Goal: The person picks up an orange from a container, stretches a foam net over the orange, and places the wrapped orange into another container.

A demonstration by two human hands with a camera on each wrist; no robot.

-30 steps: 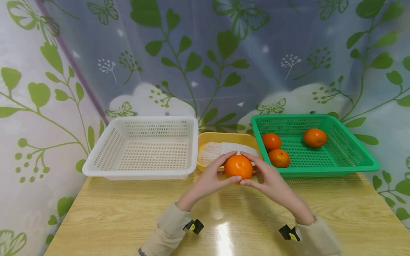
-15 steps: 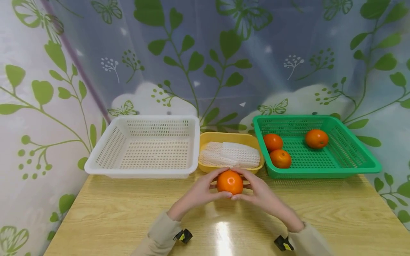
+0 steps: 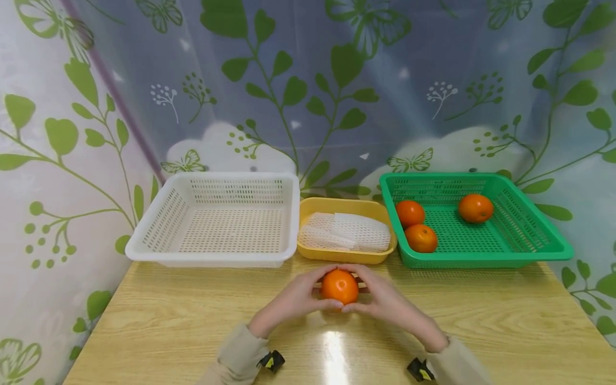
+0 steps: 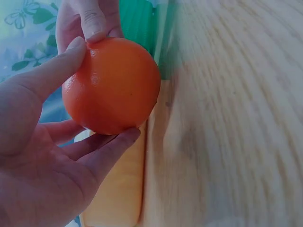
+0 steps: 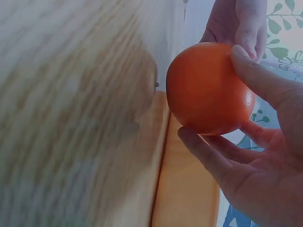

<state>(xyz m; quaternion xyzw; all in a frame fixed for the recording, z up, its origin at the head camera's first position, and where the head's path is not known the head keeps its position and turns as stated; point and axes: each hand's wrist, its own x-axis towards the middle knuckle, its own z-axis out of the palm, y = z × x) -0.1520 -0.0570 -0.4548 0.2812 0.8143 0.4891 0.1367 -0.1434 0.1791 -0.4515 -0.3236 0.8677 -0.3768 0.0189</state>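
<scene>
I find the orange [image 3: 339,287] held between my two hands, about midway between the left and right edges of the worktop [image 3: 168,321]. My left hand [image 3: 297,297] and right hand [image 3: 385,300] both pinch it, thumbs on the side toward me, fingers curled round the far side. Neither hand is nearer; both touch it. The fruit is round, and I note no clear long axis. In the wrist views it appears raised off the worktop, though the exact gap cannot be told. In my judgement the governing relation is this: the orange lies on my side of the yellow tray [image 3: 344,257], near its front edge and apart from it, with white netting [image 3: 363,231] lying inside. The front right corner of the white basket [image 3: 212,260] and the front left corner of the green basket [image 3: 488,257] flank that tray.
</scene>
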